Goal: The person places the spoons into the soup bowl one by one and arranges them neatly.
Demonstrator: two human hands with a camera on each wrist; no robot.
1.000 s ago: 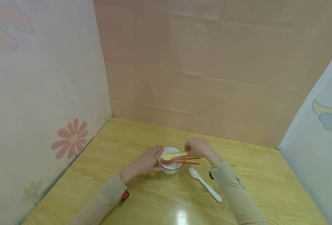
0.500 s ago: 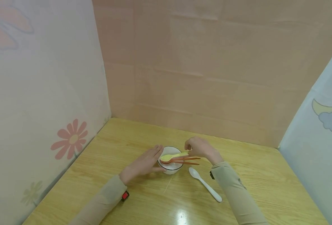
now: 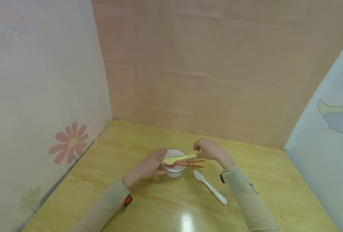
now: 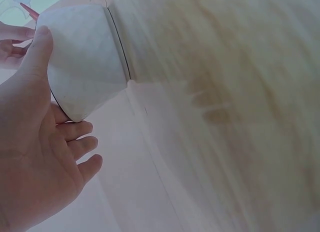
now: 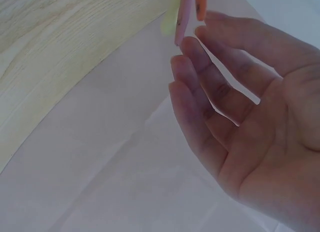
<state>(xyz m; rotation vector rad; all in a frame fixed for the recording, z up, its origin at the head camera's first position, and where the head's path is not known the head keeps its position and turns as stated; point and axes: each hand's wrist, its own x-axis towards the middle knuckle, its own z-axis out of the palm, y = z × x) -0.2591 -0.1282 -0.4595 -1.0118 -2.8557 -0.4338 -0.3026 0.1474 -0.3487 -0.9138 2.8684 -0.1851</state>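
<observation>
A white bowl (image 3: pixel 175 175) with a dark rim stands near the middle of the table. Across it lie nested spoons, a yellow spoon (image 3: pixel 171 160) on top and orange spoons (image 3: pixel 195 166) beneath, handles jutting out to the right. My left hand (image 3: pixel 145 167) holds the bowl's left side, thumb in front and fingers behind; the left wrist view shows the thumb along the bowl wall (image 4: pixel 85 57). Just beyond the handle ends is my right hand (image 3: pixel 213 150), fingers loosely bent. In the right wrist view its fingertips sit beside a pink handle (image 5: pixel 184 17) and an orange handle (image 5: pixel 201 4), gripping neither.
A white spoon (image 3: pixel 209 186) lies on the wooden table (image 3: pixel 148 206) in front of the bowl, slanting towards the right forearm. A brown backdrop (image 3: pixel 206 80) rises behind the table, with patterned cloth walls (image 3: pixel 52 80) on both sides.
My right hand has let go of the yellow spoon's handle and drawn slightly right. The left hand stays at the bowl. The whole head view has shifted a little.
</observation>
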